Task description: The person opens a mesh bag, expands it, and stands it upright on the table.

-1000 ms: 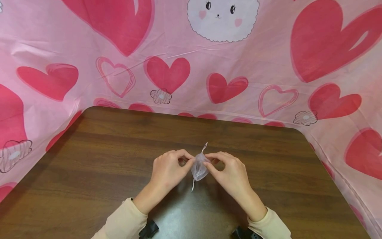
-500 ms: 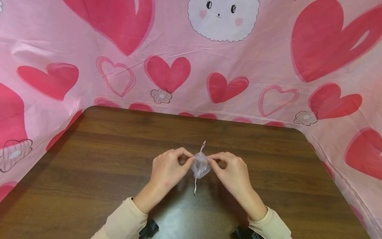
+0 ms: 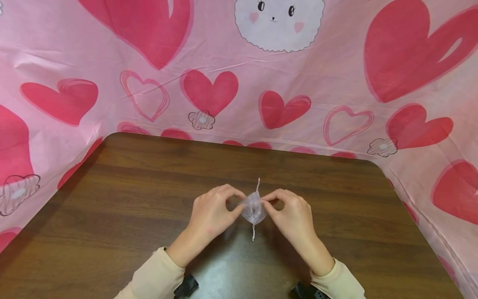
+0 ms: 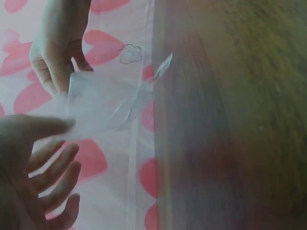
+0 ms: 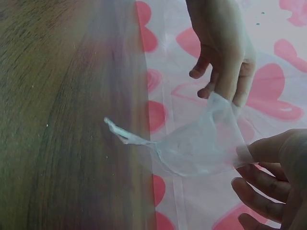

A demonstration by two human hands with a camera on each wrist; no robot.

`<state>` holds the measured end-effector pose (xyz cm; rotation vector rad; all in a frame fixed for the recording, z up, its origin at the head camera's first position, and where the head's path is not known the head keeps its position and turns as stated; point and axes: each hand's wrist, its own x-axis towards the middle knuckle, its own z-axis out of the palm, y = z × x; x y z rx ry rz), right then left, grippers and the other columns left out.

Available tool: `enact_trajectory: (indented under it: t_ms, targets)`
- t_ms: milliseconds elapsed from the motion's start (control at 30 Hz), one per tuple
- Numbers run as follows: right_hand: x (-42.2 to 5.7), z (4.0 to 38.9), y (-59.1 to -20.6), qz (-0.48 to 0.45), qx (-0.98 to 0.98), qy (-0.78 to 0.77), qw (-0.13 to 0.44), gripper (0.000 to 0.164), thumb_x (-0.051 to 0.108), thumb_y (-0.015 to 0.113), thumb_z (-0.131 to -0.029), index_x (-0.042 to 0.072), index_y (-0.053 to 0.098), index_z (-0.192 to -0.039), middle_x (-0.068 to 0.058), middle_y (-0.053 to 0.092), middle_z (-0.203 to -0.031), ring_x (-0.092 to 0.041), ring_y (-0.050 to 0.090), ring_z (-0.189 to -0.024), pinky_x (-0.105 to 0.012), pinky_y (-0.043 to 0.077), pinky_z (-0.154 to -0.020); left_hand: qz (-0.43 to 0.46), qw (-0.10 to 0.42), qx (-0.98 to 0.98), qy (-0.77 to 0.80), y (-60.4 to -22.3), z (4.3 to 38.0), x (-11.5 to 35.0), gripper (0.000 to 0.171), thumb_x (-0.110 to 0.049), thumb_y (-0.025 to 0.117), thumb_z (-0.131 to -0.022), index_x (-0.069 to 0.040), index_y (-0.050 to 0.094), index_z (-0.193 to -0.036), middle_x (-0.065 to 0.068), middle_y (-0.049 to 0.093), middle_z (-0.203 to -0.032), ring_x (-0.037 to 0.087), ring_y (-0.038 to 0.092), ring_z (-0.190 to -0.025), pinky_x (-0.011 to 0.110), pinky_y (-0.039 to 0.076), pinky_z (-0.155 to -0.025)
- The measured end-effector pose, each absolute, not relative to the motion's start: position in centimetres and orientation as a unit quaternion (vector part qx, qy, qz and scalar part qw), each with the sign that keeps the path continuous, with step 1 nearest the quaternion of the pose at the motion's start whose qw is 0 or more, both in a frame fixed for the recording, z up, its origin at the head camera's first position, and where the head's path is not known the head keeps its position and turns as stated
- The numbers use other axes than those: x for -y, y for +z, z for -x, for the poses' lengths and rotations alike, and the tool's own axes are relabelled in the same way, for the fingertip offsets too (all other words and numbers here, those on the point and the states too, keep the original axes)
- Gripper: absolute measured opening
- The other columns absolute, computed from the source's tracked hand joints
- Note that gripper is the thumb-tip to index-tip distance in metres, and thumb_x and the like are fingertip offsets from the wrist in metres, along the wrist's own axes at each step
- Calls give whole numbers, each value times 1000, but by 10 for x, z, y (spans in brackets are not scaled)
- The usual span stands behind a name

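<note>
A small, sheer, whitish drawstring bag (image 3: 254,211) is held up between the two hands over the brown table. Its mouth faces the head camera, and a white cord sticks out at its far and near ends. On one side my left hand (image 3: 212,212) pinches the rim with thumb and forefinger. Opposite it, my right hand (image 3: 294,214) pinches the other edge the same way. In the right wrist view the bag (image 5: 196,143) tapers toward its cord (image 5: 125,136). The other fingers of the right hand (image 5: 288,167) are loosely spread there.
The wood-grain table (image 3: 149,182) spreads around both hands. A pink cloth with red hearts (image 3: 213,91) hangs behind and beside it. Dark wrist devices (image 3: 186,286) show below the beige sleeves (image 3: 157,272).
The bag has shifted slightly right and turned, so its cords line up more nearly front to back. The right hand's grip has moved out to the bag's edge; the left hand has shifted slightly right.
</note>
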<state>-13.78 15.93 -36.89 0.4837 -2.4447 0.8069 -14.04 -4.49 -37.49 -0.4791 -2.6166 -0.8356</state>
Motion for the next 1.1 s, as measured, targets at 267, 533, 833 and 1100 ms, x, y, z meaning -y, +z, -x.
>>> enact_trajectory:
  t_ms: [267,533,833,1100]
  targets:
    - [-158,138,-370,-213,895,303,248,18,7,87,-73,19,76,-81,9,72,-79,-12,68,-73,-33,49,-58,220,196,909,-294,-375,140,44,23,-44,81,-80,-33,78,-100,-20,68,-88,2,61,-73,29,45,-57]
    - [-157,139,-372,-242,886,311,243,17,8,87,-74,18,78,-85,12,71,-81,-11,69,-82,-35,54,-68,192,212,916,-280,-374,140,45,8,-34,80,-83,-36,79,-91,-22,65,-78,1,57,-68,28,43,-55]
    - [-157,138,-372,-250,883,316,240,19,7,87,-74,19,78,-86,13,71,-82,-8,67,-80,-33,53,-67,161,219,923,-271,-375,139,45,8,-30,83,-79,-33,77,-83,-20,62,-74,0,54,-65,27,42,-55]
    - [-155,135,-369,-206,912,311,173,18,23,85,-78,17,78,-94,14,65,-76,-10,62,-70,-29,46,-62,140,265,909,-290,-376,141,45,8,-24,79,-79,-28,72,-80,-18,51,-62,2,44,-54,27,38,-51]
